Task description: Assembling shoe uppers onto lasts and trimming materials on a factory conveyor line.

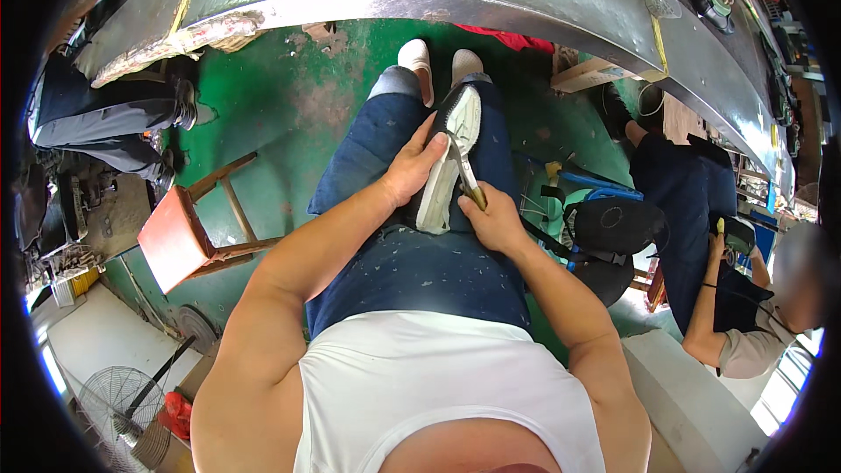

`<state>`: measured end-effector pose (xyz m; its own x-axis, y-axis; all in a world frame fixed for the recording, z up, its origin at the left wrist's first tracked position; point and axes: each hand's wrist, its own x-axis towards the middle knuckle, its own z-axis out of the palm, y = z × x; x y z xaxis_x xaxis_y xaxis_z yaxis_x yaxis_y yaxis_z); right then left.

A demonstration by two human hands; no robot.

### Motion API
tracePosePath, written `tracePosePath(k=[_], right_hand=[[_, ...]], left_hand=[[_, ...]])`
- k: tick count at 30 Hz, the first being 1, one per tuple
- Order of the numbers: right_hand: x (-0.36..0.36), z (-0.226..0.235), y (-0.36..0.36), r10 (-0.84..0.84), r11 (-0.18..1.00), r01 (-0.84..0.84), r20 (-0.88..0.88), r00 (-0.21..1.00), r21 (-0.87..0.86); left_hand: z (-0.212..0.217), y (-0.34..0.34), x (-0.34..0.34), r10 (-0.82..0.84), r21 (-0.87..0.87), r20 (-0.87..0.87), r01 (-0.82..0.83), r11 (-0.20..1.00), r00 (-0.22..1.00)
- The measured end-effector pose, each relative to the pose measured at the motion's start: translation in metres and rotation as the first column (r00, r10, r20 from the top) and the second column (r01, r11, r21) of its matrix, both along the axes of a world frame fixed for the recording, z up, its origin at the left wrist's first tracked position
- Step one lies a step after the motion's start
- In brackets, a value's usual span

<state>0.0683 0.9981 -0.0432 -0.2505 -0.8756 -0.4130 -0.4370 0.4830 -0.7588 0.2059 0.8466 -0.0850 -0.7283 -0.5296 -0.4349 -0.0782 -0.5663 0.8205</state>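
Note:
A dark shoe (435, 197) lies sole up along my lap, its underside pale and whitish with a dark rim. My left hand (412, 166) is wrapped round its left side near the middle, thumb resting on the sole. In my right hand (495, 217) is a hand tool (469, 177) with a curved grey metal head and a yellow-brown handle. The metal end meets the shoe's middle, close to my left thumb. Its exact kind cannot be made out. Whitish specks dot my blue trousers (412, 267) under the shoe.
A long metal-topped bench (420, 4) curves across the far side. A wooden stool (180, 241) stands at left, and a wire fan (118, 416) lower left. To the right sits another person (683, 201) holding a dark item. Someone else's legs (109, 123) show at far left.

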Motion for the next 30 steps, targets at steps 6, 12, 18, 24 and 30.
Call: tracePosePath(k=[6,12,18,24,30], right_hand=[[-0.039,0.05,-0.031,0.083,0.959,-0.13,0.189,0.978,0.252],[-0.018,-0.003,-0.005,-0.336,0.94,0.173,0.703,0.627,0.295],[-0.065,-0.005,0.008,-0.324,0.94,0.008,0.886,0.332,0.34],[-0.064,0.028,-0.002,-0.224,0.942,0.018,0.591,0.775,0.334],[-0.051,0.034,-0.012,-0.06,0.997,0.041,0.337,0.94,0.065]], left_hand=[[-0.013,0.005,-0.007,0.064,-0.152,0.087,-0.05,0.987,0.994],[-0.01,0.005,-0.001,0.065,-0.65,0.236,0.108,0.752,0.97],[0.031,-0.01,-0.007,-0.084,-0.724,0.466,0.434,0.537,0.881],[0.028,-0.015,-0.014,-0.117,-0.7,0.643,0.643,0.312,0.757],[0.021,-0.005,-0.012,-0.043,-0.471,0.588,0.386,0.793,0.808]])
